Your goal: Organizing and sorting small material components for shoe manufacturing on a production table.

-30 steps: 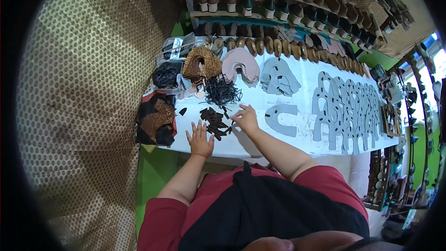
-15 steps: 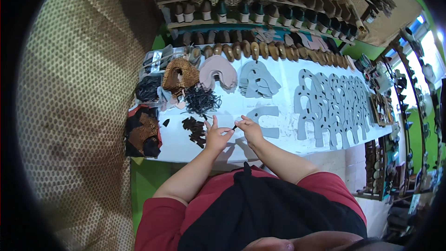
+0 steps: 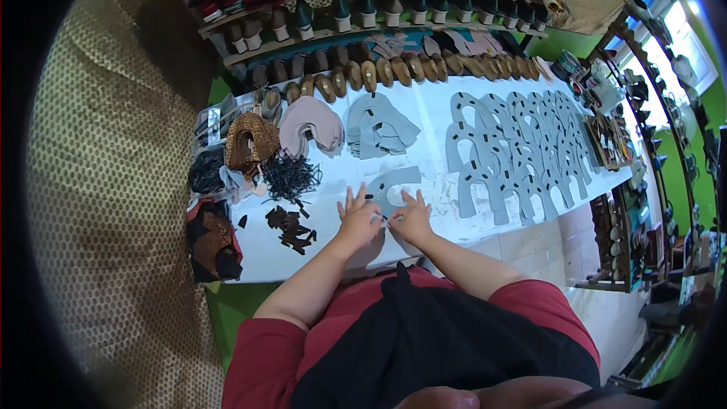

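A grey horseshoe-shaped cut piece (image 3: 394, 185) lies flat near the front edge of the white worktop (image 3: 439, 117). Both hands rest on its near end: the left hand (image 3: 359, 218) with fingers spread flat, the right hand (image 3: 411, 216) likewise open, neither grip closed around anything. Small dark scraps (image 3: 290, 227) lie toward the worktop's left edge; overlapping grey cut pieces (image 3: 522, 148) cover its right side.
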### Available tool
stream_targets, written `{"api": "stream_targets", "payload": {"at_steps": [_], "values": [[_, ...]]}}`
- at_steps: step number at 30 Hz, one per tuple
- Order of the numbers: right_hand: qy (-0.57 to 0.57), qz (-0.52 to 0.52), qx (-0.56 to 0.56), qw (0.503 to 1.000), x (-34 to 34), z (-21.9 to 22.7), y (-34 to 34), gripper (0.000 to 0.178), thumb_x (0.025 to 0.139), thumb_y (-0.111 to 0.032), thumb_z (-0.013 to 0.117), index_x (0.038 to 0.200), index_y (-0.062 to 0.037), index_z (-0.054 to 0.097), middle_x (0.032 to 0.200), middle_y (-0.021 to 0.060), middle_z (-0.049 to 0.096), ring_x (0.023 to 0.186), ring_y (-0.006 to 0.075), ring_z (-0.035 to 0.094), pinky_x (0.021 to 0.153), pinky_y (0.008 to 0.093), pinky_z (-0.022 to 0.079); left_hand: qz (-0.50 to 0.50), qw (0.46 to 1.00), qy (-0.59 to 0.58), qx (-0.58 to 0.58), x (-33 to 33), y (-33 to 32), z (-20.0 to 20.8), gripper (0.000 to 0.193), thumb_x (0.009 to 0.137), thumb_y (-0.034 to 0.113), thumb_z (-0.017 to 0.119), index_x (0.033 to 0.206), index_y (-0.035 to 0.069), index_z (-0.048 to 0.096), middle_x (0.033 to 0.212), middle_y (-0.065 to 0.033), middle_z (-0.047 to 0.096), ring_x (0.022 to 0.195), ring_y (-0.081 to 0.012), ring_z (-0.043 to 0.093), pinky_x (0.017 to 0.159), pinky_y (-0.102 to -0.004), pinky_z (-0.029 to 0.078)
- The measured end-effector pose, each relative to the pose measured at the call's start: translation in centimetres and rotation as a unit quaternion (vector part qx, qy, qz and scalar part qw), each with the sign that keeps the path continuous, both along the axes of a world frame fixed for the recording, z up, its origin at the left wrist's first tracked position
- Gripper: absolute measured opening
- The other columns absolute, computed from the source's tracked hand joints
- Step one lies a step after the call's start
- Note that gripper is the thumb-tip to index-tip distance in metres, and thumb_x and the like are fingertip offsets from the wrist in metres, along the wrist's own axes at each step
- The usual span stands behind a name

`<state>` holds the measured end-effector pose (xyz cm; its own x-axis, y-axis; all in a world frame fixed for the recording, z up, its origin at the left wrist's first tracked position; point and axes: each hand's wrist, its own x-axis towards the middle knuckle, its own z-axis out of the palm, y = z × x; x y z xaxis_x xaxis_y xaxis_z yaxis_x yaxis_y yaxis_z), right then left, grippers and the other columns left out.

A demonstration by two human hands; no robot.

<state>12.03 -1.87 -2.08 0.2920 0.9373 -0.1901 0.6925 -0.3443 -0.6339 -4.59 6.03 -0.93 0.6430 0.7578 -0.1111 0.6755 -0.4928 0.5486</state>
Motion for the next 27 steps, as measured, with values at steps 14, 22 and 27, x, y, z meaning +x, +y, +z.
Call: {"api": "stream_targets", "payload": {"at_steps": [14, 22, 27], "values": [[-0.062, -0.054, -0.039, 0.996, -0.4, -2.2, 3.9, 0.018, 0.077, -0.024, 0.066, 0.084, -0.0143, 0.078, 0.157, 0.0149, 0.031, 0.148, 0.0465, 0.006, 0.111, 0.0728, 0.006, 0.100, 0.988, 0.109, 0.033, 0.0, 0.6, -1.6, 0.068, 0.081, 0.037, 0.072, 0.144, 0.021, 0.049, 0.162, -0.0233, -0.003, 0.148, -0.0495, -0.006, 0.111, -0.0697, 0.004], [-0.081, -0.039, -0.002, 0.996, -0.1, -2.3, 2.8, 0.022, 0.080, -0.026, 0.067, 0.099, -0.0162, 0.073, 0.156, 0.0166, 0.030, 0.148, 0.0455, 0.008, 0.110, 0.0742, 0.005, 0.118, 0.985, 0.123, 0.012, -0.4, 1.2, -1.8, 0.075, 0.079, 0.043, 0.073, 0.146, 0.021, 0.046, 0.162, -0.0228, -0.008, 0.147, -0.0493, -0.010, 0.112, -0.0684, 0.003], [-0.184, 0.162, 0.129, 0.961, 1.6, -1.1, 0.0, 0.032, 0.089, -0.035, 0.062, 0.118, -0.0232, 0.070, 0.159, 0.0129, 0.026, 0.148, 0.0428, 0.010, 0.109, 0.0751, 0.008, 0.106, 0.987, 0.117, 0.003, -0.6, 1.7, -1.8, 0.077, 0.076, 0.045, 0.077, 0.144, 0.021, 0.050, 0.162, -0.0224, -0.010, 0.147, -0.0495, -0.011, 0.112, -0.0679, 0.003]]}}
